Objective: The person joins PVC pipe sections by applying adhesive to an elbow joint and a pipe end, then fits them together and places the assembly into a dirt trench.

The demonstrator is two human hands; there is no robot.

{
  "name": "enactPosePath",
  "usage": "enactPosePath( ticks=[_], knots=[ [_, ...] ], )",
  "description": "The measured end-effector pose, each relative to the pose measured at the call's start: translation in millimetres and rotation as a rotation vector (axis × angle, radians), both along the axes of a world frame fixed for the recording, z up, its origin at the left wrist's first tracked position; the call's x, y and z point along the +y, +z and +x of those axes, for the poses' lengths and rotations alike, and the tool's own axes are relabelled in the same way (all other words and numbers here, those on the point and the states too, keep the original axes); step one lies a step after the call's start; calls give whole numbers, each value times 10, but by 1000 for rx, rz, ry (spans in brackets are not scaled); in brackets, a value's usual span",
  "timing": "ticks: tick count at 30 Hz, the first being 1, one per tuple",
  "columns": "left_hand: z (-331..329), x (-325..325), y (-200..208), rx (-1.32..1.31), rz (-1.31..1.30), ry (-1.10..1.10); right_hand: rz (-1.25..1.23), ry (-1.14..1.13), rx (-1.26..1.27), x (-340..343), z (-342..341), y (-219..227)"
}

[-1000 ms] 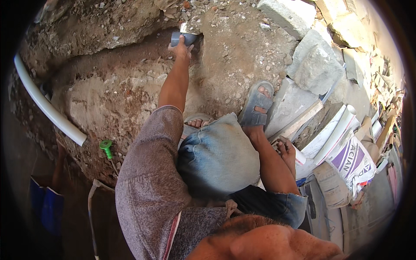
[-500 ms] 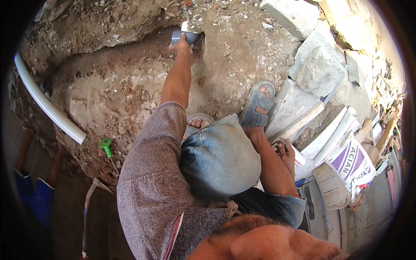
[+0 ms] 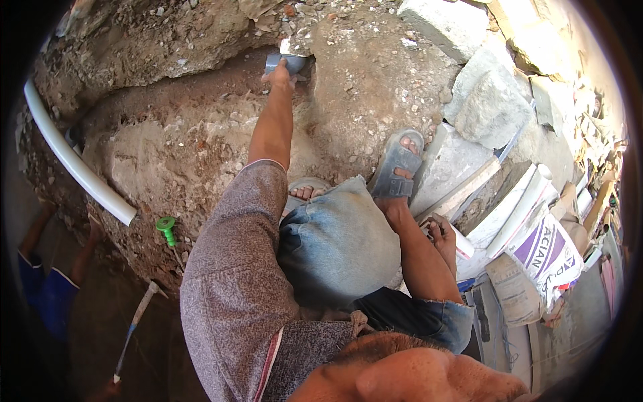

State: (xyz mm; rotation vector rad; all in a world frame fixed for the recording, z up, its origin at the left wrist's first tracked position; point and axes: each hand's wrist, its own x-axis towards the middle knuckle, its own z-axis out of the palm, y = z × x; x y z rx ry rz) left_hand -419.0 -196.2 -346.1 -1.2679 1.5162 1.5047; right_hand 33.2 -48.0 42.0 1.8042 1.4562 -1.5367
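A grey plastic pipe end lies in the dug hole at the far end of a trench. My left hand is closed round its near left side, arm stretched far forward. Right beyond the pipe shows a small bright white piece. Beside my bare right shin rests my right hand, its fingers curled. Whatever may be between those fingers is hidden from this view.
A long white pipe lies across the trench's left side. Near it stands a chisel with green guard. Another person's arms and a hammer are at lower left. Concrete slabs, white pipes and sacks crowd the right.
At lower left the hammer has tilted, its handle's lower end shifting left and upward. My left hand keeps its hold on the grey pipe; my right hand stays beside the shin.
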Motion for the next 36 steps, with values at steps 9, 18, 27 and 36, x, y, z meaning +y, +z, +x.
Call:
enactPosePath(
  ticks=[9, 18, 27, 36],
  knots=[
    [-57, 93, 274, -45, -191, -144, -47, -52, -23, -4, -58, 9],
    [-172, -243, -14, 557, -553, -992, -13, -54, -55, 5, -245, 100],
    [-230, -343, -59, 642, -460, -1133, -36, -109, -45, -11, -423, 189],
    [-270, -401, -45, 594, -454, -1232, -3, -108, -44, -27, -235, 91]
  ],
)
